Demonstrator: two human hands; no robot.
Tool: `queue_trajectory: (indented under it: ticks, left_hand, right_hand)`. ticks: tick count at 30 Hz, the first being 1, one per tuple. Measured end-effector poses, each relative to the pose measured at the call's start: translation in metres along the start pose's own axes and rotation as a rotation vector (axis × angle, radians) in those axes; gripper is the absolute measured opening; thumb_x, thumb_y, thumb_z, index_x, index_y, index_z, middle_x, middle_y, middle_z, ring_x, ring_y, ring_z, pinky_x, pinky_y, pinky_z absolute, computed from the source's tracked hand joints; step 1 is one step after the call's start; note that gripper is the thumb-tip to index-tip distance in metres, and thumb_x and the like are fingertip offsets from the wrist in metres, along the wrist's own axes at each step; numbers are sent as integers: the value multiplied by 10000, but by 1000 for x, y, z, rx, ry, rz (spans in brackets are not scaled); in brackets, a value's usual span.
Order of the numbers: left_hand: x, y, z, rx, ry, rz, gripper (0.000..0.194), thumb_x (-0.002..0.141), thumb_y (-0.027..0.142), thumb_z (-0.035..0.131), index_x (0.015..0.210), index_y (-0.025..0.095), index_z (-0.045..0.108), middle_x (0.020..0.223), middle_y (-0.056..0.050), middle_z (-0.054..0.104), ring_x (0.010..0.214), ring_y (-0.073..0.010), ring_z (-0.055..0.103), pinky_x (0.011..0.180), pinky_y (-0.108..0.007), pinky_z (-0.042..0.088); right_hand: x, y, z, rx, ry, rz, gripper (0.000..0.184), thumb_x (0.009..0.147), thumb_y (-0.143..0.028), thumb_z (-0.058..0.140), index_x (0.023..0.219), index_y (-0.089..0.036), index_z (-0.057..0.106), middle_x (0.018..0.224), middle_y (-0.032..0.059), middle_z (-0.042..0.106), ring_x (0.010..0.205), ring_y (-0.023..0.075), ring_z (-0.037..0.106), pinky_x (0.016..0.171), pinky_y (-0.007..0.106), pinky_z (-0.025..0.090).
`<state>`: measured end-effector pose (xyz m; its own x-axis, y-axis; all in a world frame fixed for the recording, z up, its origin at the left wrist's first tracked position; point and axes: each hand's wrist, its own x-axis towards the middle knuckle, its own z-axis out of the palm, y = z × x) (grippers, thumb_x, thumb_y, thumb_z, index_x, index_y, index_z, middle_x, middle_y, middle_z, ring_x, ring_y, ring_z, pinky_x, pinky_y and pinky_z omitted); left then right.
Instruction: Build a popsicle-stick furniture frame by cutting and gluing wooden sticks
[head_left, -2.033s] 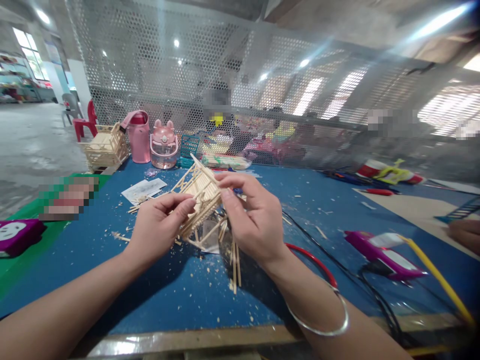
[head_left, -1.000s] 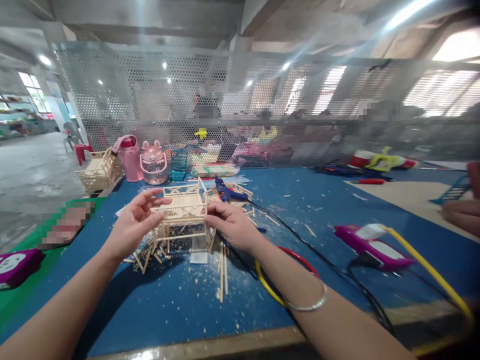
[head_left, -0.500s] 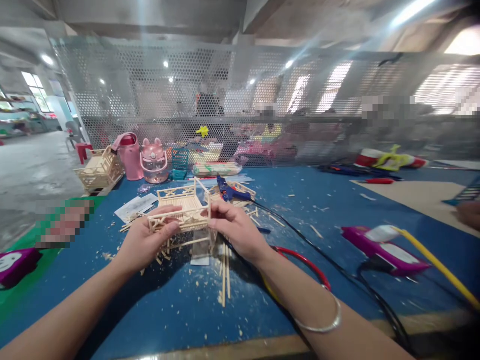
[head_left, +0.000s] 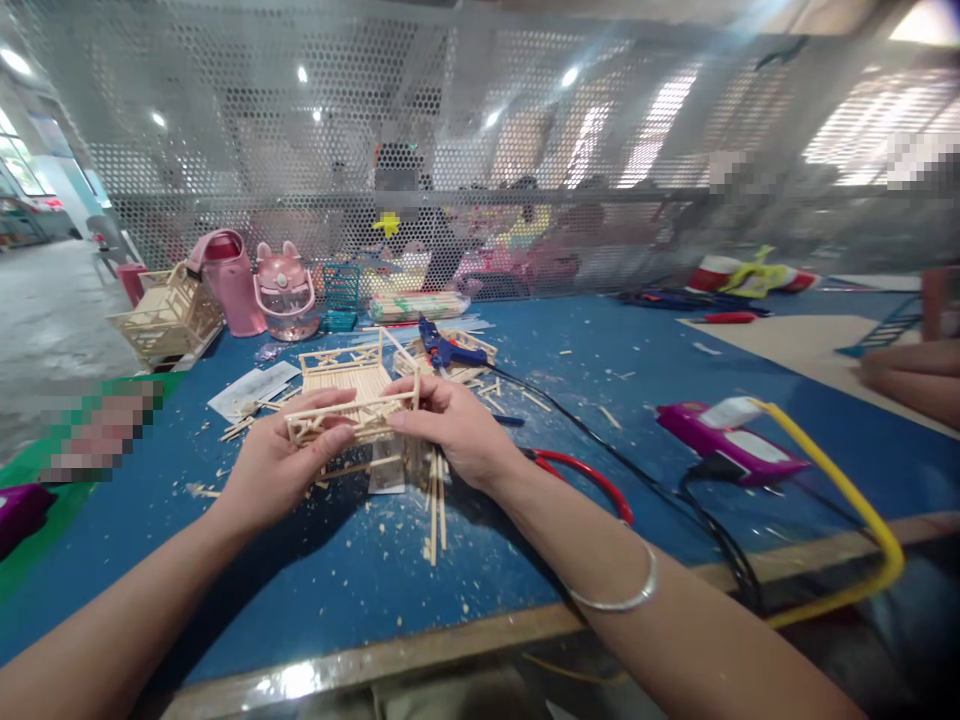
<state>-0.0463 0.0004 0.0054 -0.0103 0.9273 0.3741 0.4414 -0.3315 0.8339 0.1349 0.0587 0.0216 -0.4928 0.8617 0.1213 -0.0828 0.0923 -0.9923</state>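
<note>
Between my two hands is a small model made of thin wooden sticks (head_left: 346, 377), with a slatted floor and railings. My left hand (head_left: 289, 455) grips the left end of its near railing, thumb in front and fingers behind. With thumb and fingers, my right hand (head_left: 454, 430) pinches the same model near its right corner post. Just behind my right hand a blue glue gun (head_left: 446, 348) lies on more stick pieces. Loose wooden sticks (head_left: 436, 510) lie on the table below the model. Pliers with red handles (head_left: 592, 475) are partly hidden by my right forearm.
Scraps litter the blue table (head_left: 300, 590). A pink tumbler (head_left: 238, 295), a pink bottle (head_left: 286, 305) and a finished-looking stick model (head_left: 169, 315) stand back left. A purple device (head_left: 731, 450) with a yellow cable lies right. Another person's arm (head_left: 911, 380) rests at the far right.
The view has tilted down and shifted slightly, showing the table's front edge more. The model has tilted a little in my hands, and my right fingers have moved inward along its railing.
</note>
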Motion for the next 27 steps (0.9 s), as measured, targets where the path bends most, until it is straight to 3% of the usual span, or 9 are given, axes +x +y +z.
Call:
queue_trajectory:
  ticks: [4,8,14,20,27]
  left_hand:
    - [0,0,0,-35,-1,-22,285,751,398,604,907,172,678,1161,-98,614,988,-236,585,904,-394,431]
    - [-1,1,1,-23,9,-9,338,762,402,589,995,166,655,1144,-101,621,961,-225,595,872,-370,449]
    - [-1,0,1,-17,-8,-19,377,765,409,585,1043,157,626,1102,-98,637,882,-200,612,788,-324,469]
    - [-1,-1,1,-16,-8,-32,400,767,416,581,1071,157,606,1060,-97,653,847,-192,616,774,-333,476]
    - [-1,-1,1,-29,3,-16,329,755,404,599,986,177,656,1136,-95,626,953,-226,594,875,-387,450]
  right_hand:
    - [1,-1,-3,-69,61,-98,172,578,-244,627,701,-194,519,634,-36,494,580,94,431,587,265,377]
    - [2,2,-4,-50,29,-39,184,576,-263,651,722,-189,566,637,-26,520,587,102,453,600,274,389]
    - [2,3,-3,-12,2,-54,192,583,-268,708,744,-196,633,890,13,602,764,132,545,787,311,433]
    - [2,2,-2,-12,-12,-51,196,587,-302,722,744,-205,655,1022,34,612,900,165,560,854,332,440]
    - [1,4,-2,-10,-27,14,249,576,-264,710,800,-201,622,840,26,619,810,161,559,778,327,449]
